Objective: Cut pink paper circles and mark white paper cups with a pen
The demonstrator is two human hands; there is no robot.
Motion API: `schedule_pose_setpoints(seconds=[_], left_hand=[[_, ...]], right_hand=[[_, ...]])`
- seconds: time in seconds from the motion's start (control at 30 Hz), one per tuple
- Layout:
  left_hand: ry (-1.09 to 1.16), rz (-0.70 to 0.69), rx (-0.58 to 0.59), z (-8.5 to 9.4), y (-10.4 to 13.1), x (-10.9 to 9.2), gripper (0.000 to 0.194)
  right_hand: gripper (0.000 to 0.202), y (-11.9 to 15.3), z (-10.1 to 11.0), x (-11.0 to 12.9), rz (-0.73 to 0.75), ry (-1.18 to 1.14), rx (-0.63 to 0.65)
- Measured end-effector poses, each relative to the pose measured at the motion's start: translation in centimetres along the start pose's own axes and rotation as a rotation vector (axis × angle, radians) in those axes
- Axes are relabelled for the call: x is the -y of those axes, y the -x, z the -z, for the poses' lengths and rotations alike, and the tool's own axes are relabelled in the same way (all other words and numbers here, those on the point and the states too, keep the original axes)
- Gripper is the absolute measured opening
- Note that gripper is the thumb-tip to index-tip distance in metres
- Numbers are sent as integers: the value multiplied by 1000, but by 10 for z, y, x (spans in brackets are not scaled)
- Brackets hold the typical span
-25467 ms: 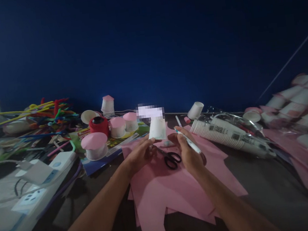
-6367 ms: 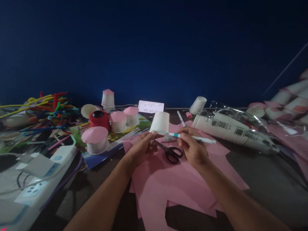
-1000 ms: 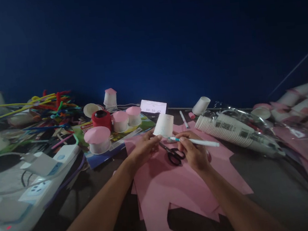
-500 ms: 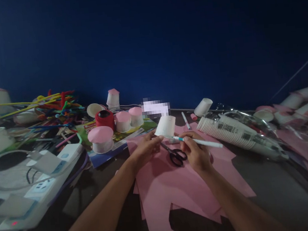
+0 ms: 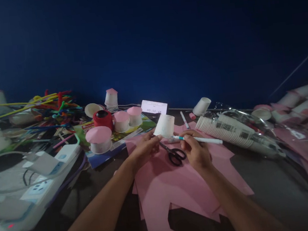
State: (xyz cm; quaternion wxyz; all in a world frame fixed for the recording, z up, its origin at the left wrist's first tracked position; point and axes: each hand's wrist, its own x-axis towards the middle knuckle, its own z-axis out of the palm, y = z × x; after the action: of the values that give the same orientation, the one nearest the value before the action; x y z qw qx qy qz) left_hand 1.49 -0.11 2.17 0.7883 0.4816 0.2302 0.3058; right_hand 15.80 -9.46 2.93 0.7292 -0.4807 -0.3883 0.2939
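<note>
A white paper cup (image 5: pixel 165 125) is turned upside down in front of me, its wide rim low. My left hand (image 5: pixel 147 146) is closed on the cup's left side, thumb near the rim. In my right hand (image 5: pixel 196 150) is a white marker (image 5: pixel 205 139) with a teal band, gripped like a pen. The marker's tip reaches the cup's lower right edge; whether it touches is too small to tell. Black-handled scissors (image 5: pixel 177 156) lie between my hands, on pink paper sheets (image 5: pixel 157 196).
Small cups with pink tops (image 5: pixel 99 139) and a red round object (image 5: pixel 102 120) stand left. A power strip (image 5: pixel 37 191) and colourful pipe cleaners (image 5: pixel 55 104) lie farther left. To the right are a bagged cup stack (image 5: pixel 228 131) and a tipped cup (image 5: pixel 201 106). A timer display (image 5: pixel 154 107) stands behind.
The view has shifted slightly, so the surroundings sit a little farther left. Both hands keep their hold on the cup and marker, with hardly any movement.
</note>
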Motion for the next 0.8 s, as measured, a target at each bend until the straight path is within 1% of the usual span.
schedule_pose_setpoints(seconds=[0.13, 0.3, 0.43, 0.57, 0.7, 0.8], left_hand=[[-21, -8, -5, -1, 1, -1, 36], [-13, -25, -5, -1, 0, -1, 37], [-5, -11, -6, -2, -1, -1, 36], [-14, -2, -28, -3, 1, -2, 36], [-7, 6, -25, -3, 2, -3, 35], [4, -10, -22, -1, 1, -2, 33]], right_hand=[[10, 0, 3, -5, 15, 42, 53], [13, 0, 5, -5, 58, 163, 58], [12, 0, 3, -3, 38, 92, 11], [10, 1, 4, -6, 33, 69, 26], [13, 1, 6, -7, 76, 186, 79], [14, 1, 4, -4, 96, 261, 77]])
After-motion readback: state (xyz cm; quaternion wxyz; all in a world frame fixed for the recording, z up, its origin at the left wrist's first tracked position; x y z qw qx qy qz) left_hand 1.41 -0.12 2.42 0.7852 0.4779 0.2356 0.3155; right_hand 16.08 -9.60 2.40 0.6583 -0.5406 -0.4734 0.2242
